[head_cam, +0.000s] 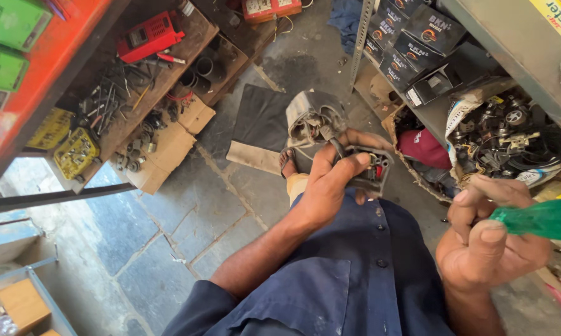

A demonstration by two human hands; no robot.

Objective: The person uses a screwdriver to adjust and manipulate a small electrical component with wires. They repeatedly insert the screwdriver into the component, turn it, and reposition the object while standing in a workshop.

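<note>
Stone floor [187, 211] below, parts shelf [517, 37] right. Left hand [330, 180] holds grey electrical plug housing [370, 171] over lap, fingers pinching it. Right hand [486, 242] fingers wrapped round green screwdriver handle [535, 218]. Risk: one-handed grip may slip, dropping plug or small screws.

Red meter [148, 36] on wooden shelf [168, 74], stacked black boxes [411, 37], cardboard [168, 149]

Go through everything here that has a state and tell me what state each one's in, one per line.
Left hand: closed around the grey plug.
Grey plug: opened, insides exposed, cable attached.
Right hand: gripping the green-handled tool.
Green-handled tool: held, tip out of view.
Cardboard box: flaps open.
Sandal: worn on foot.
</note>
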